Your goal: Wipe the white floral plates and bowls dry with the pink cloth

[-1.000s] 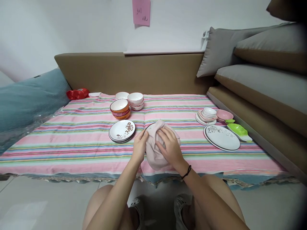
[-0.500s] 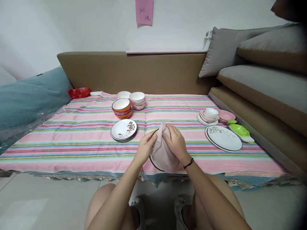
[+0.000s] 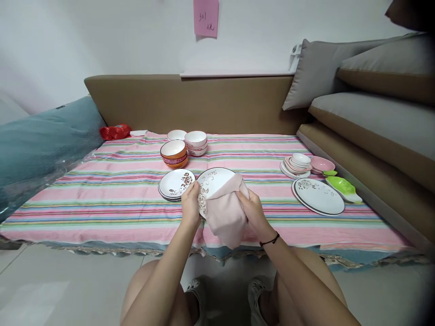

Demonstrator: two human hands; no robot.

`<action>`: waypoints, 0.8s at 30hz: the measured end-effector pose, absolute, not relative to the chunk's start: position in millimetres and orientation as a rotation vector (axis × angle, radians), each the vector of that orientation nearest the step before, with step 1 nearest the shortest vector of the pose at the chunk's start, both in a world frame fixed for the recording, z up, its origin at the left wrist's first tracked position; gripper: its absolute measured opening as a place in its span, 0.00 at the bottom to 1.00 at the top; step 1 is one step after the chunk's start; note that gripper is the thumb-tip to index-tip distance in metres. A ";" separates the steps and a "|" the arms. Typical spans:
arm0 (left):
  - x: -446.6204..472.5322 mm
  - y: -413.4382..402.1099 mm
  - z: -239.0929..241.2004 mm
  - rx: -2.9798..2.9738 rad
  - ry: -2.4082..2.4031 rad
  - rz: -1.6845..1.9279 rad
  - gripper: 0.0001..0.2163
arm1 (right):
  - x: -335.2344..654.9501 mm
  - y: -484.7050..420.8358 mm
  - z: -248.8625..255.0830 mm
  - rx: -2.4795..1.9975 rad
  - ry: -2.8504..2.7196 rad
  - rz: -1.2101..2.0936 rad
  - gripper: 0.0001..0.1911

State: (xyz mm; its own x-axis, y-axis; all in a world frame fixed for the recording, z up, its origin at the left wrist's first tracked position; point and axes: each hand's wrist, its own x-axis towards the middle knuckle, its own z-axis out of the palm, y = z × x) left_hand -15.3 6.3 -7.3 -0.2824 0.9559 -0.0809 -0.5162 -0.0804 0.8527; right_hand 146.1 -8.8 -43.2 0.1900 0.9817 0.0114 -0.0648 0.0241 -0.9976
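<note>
A white plate (image 3: 217,179) with brown flowers and a dark rim is held up in front of me, tilted. My left hand (image 3: 190,203) grips its left edge, fingers closed round the rim. A pale pink cloth (image 3: 226,215) hangs over the plate's lower right part. My right hand (image 3: 250,208) is closed on the cloth at the plate's right side; whether it also grips the rim there is hidden. Just left of the held plate lies a stack of similar flowered plates (image 3: 175,183).
Behind the plate stack stand orange and pink bowls (image 3: 174,151) and white bowls (image 3: 196,141). To the right are oval plates (image 3: 321,197), small white bowls (image 3: 301,159), a pink bowl (image 3: 322,164) and a green leaf-shaped dish (image 3: 343,186). Cushions (image 3: 377,117) pile up at the right edge.
The plate has been turned up and its flowered face now shows beyond the cloth. My left hand has moved left to the plate's edge; the cloth has spread lower.
</note>
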 end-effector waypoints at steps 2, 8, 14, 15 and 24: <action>-14.6 9.4 -9.1 0.629 1.037 1.671 0.18 | 141.0 -13.9 -45.3 -1.168 -0.954 1.167 0.25; -18.1 13.2 -4.5 0.783 1.010 1.468 0.19 | 160.6 -2.5 -40.6 -1.182 -0.999 1.170 0.24; -21.4 3.1 5.9 1.017 0.937 1.003 0.15 | 185.2 3.3 -25.2 -1.222 -1.267 1.079 0.16; -21.6 1.4 7.2 1.031 0.928 0.944 0.14 | 185.1 1.5 -23.9 -1.228 -1.351 1.061 0.17; -19.7 -4.2 9.4 0.887 0.883 0.961 0.15 | 178.0 -0.9 -22.0 -1.202 -1.353 1.121 0.16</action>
